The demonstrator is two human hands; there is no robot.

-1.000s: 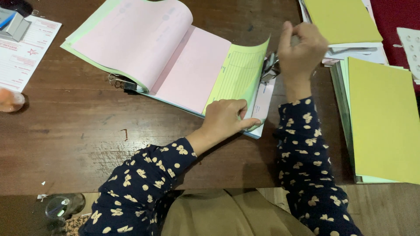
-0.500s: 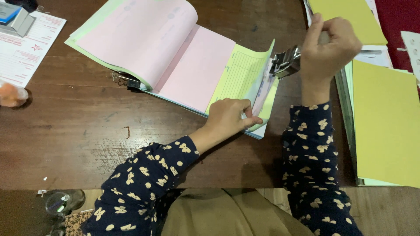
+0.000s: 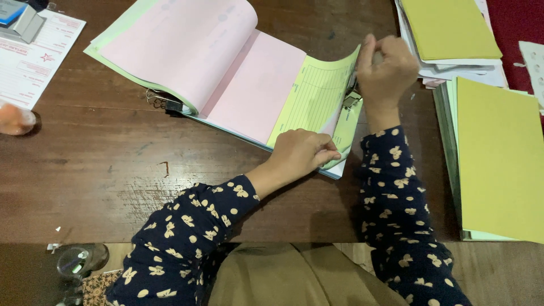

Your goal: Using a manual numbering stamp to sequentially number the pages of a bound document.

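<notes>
Lowering our right hand (image 3: 387, 69) from mid-air, we are closing it on a binder clip (image 3: 352, 100) at the pad's (image 3: 255, 85) right edge. Our left hand (image 3: 303, 153) is pinching the yellow sheet's (image 3: 314, 93) lower corner against the pad on the table (image 3: 113, 164).

The light was soft and even, falling from above — the dark wooden surface (image 3: 113, 170) showed a dull sheen around its scuffed patch rather than hard glare. Faint shadows lay under the hands and the lifted yellow page (image 3: 317, 96). The right hand (image 3: 388, 71) was slightly smeared by motion; the peach-coloured object (image 3: 16, 120) at the left edge was blurred — the rest was fairly sharp.
</notes>
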